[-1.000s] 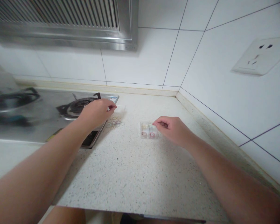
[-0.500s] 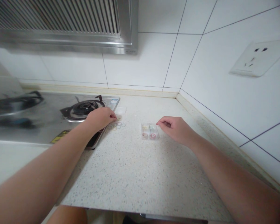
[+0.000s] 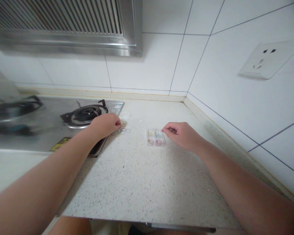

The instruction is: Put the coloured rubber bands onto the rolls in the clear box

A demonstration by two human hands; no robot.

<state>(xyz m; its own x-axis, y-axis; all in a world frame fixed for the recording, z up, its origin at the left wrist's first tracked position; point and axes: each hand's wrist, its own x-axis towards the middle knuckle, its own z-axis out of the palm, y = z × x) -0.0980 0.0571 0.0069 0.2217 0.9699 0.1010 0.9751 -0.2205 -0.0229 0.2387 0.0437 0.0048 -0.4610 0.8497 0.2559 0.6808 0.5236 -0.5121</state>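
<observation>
Several thin loose rings (image 3: 123, 131) lie in a small heap on the speckled counter (image 3: 142, 182), beside the stove's corner. My left hand (image 3: 105, 124) rests at that heap with thumb and fingertips pinched together; what they hold is too small to make out. A small clear box (image 3: 156, 137) with compartments of coloured rings sits in the middle of the counter. My right hand (image 3: 182, 134) lies curled just right of the box, fingertips at its upper right corner. A clear lid-like piece (image 3: 125, 115) lies behind the rings.
A steel gas stove (image 3: 39, 125) with a black burner (image 3: 84, 114) fills the left side, under a range hood (image 3: 63, 26). White tiled walls meet at the corner behind. A wall socket (image 3: 264, 60) is on the right wall. The counter's front edge runs near me.
My left hand has come down from above the rings onto the heap and pinched there. The right hand has stayed beside the clear box. The view has shifted slightly.
</observation>
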